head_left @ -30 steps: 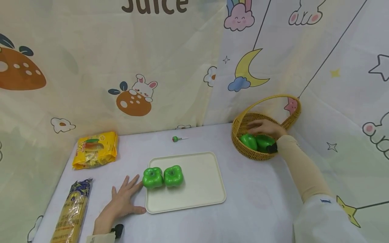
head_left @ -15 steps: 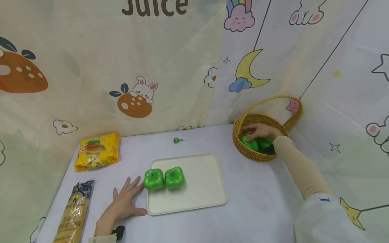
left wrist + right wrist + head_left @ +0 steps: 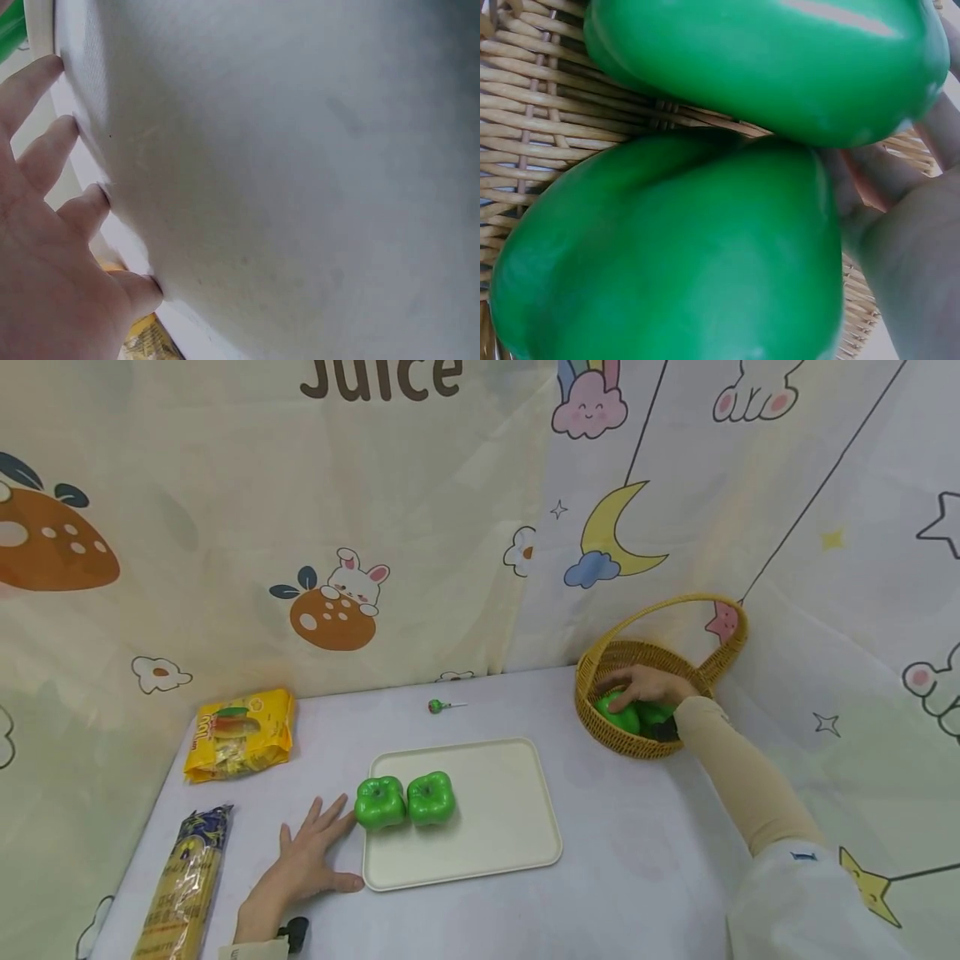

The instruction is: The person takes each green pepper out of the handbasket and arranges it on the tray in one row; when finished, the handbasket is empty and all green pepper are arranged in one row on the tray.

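Right hand (image 3: 651, 681) curls round the left pepper (image 3: 619, 720) in the basket (image 3: 626, 746)

At the right of the head view, thumb and fingers bend about the left pepper; how firmly, I cannot tell. In the right wrist view, its long axis runs across the top, toward the hand. The right pepper (image 3: 654, 713) lies just beside it. The left hand (image 3: 306, 860), well apart, spreads by the tray (image 3: 498, 810), holding nothing. A second ago the thumb was clear of the left pepper.

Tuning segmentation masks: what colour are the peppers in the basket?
Green peppers, glossy; clearest in the right wrist view.
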A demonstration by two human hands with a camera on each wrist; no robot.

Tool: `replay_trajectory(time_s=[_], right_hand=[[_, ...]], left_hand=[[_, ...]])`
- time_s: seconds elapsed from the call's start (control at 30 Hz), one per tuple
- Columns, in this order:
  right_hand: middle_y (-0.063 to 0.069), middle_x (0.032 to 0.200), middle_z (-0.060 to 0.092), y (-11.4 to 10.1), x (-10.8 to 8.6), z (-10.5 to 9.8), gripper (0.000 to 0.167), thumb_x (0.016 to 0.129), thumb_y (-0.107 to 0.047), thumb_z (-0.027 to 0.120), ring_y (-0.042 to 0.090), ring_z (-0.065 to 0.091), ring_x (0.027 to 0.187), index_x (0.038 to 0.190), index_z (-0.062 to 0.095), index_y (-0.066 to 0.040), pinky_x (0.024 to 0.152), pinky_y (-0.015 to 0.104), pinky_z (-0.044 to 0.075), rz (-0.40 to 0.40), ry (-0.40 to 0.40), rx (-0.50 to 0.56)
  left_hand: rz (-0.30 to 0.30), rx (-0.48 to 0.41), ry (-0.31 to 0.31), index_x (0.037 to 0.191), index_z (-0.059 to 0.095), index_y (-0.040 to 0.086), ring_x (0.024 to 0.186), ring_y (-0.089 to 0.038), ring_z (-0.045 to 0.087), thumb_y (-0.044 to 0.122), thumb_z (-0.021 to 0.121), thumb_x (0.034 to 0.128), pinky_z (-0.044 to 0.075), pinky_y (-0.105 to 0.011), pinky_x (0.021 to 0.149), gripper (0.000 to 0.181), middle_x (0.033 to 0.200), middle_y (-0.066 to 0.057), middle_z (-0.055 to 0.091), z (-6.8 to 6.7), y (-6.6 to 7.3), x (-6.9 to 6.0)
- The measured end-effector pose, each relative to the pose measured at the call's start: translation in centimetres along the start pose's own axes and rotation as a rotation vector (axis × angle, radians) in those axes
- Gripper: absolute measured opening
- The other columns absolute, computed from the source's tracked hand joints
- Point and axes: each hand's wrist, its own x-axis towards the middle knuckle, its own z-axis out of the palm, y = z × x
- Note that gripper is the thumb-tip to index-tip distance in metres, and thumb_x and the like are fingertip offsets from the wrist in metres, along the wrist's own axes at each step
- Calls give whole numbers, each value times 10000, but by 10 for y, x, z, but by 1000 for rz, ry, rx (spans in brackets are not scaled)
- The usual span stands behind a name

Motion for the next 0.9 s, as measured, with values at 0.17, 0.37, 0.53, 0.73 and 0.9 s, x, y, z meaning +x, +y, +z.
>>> replay_trajectory(time_s=[0.17,0.37,0.53,0.73,0.9], right_hand=[[126,1511,526,1,0,0,727,802,-335,833,369,371,1453,1439,543,-138,1213,619,315,2,7,-13],[123,1504,526,-1,-1,1,707,789,-328,844,379,362,1453,1415,568,-148,1214,629,301,12,28,-19],[151,1495,533,-2,-4,2,692,802,-299,839,395,377,1448,1413,568,-119,1212,626,317,1,36,-30],[180,1520,497,-4,-6,3,763,836,-271,812,410,360,1461,1487,459,-89,1220,633,301,-19,16,-19],[219,1542,452,-5,-6,4,925,866,-204,786,392,429,1416,1586,218,-82,1211,581,327,-41,-5,49]], left_hand=[[2,0,-3,1495,483,181,1534,-526,53,627,904,468,-73,-879,1066,1195,1677,-138,243,0,0,0],[8,0,4,1491,489,184,1534,-523,65,635,901,467,-68,-879,1070,1192,1674,-136,254,0,0,-1],[12,3,11,1486,496,180,1535,-516,81,646,896,459,-58,-880,1072,1197,1670,-137,267,-1,0,0],[7,2,10,1485,498,180,1536,-514,82,652,894,452,-59,-877,1078,1203,1671,-134,267,-1,1,0],[8,3,12,1486,497,177,1535,-515,85,653,893,458,-58,-879,1074,1200,1671,-136,265,0,1,0]])
